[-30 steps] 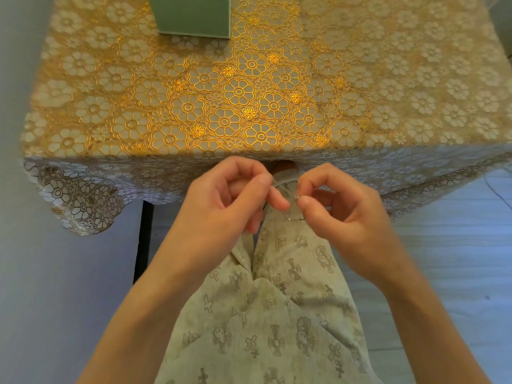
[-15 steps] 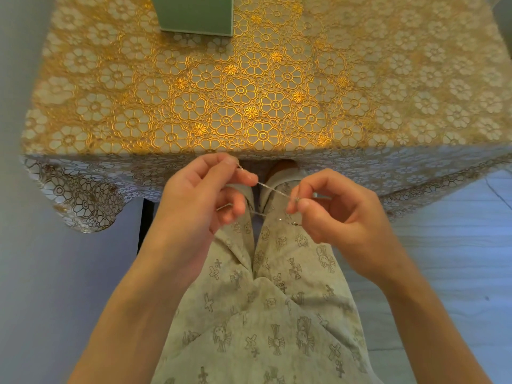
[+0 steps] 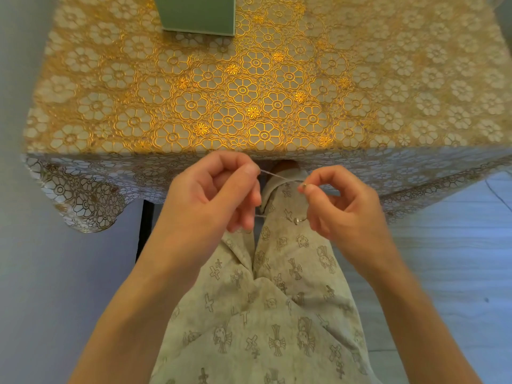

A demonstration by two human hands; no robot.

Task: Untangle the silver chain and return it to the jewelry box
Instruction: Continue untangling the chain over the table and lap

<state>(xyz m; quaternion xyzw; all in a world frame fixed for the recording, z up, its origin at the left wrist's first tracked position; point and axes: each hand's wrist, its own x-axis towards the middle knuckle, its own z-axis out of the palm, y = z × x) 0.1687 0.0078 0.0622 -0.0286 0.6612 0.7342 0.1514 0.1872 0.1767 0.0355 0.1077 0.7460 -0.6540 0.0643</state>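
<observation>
Low in the frame, the person's patterned trousers [image 3: 266, 314] are filling the bottom centre, with both bare forearms reaching up from the lower corners toward the middle. Just above the knees, the left hand [image 3: 210, 195] is curling its fingers and pinching one end of the silver chain [image 3: 279, 177] between thumb and forefinger, while the right hand [image 3: 343, 203] is pinching the other end at its fingertips. The chain is showing as a very thin, pale thread, stretching taut from the left pinch down and to the right across the gap between the hands; a second strand is running lower, from under the left hand's fingers toward a small bright ring or clasp [image 3: 299, 219] hanging just beside the right hand's lower fingers. Whether a knot remains in it is too fine to tell. Compared with half a second ago, the hands are standing further apart and the upper strand is drawn out longer and straighter; a second ago the fingertips were almost touching. Beyond the hands, the near edge of the counter [image 3: 83, 151] is crossing the middle of the frame, its gold flower-patterned cloth [image 3: 243, 90] hanging over the edge and drooping lowest at the left. The cloth's broad surface is lying bare between that edge and the green jewelry box [image 3: 198, 15], which is sitting at the top centre-left, well apart from the hands and cut off by the frame. Pale floor [image 3: 457, 259] is showing at the right.
</observation>
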